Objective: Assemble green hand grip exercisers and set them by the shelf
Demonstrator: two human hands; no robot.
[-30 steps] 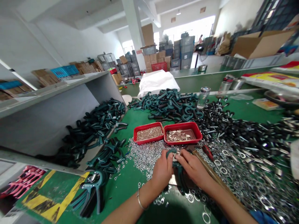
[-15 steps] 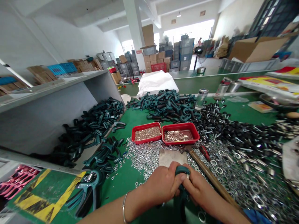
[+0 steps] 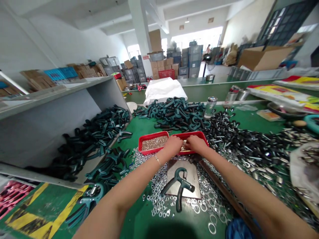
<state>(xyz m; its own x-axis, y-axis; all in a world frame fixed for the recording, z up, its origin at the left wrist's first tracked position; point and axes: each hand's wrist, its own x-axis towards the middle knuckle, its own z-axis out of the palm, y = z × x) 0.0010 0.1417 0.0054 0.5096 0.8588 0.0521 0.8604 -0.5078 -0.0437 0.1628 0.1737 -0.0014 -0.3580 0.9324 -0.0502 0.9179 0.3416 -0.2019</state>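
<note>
My left hand (image 3: 174, 145) and my right hand (image 3: 196, 144) reach into the right red tray (image 3: 203, 136), which holds small metal pins (image 3: 183, 146). The fingers of both are curled close together among the pins; whatever lies between the fingertips is hidden. Nearer to me, a teal and black hand grip exerciser (image 3: 181, 183) rests on a square metal plate (image 3: 171, 171), its two handles spread apart and a metal cylinder showing at its hooked end. Beside my left hand, the left red tray (image 3: 141, 147) contains many tiny metal pieces.
Loose washers (image 3: 159, 205) surround the plate. A wooden-handled hammer (image 3: 224, 191) lies under my right forearm. Teal grip parts (image 3: 174, 114) are heaped behind the trays and inside a grey shelf box (image 3: 82, 99) at left. Black-headed bolts (image 3: 239, 132) cover the right side near a glass jar (image 3: 210, 108).
Both hands have let go of the teal grip exerciser, which now lies on the metal plate. They have moved forward into the right red tray.
</note>
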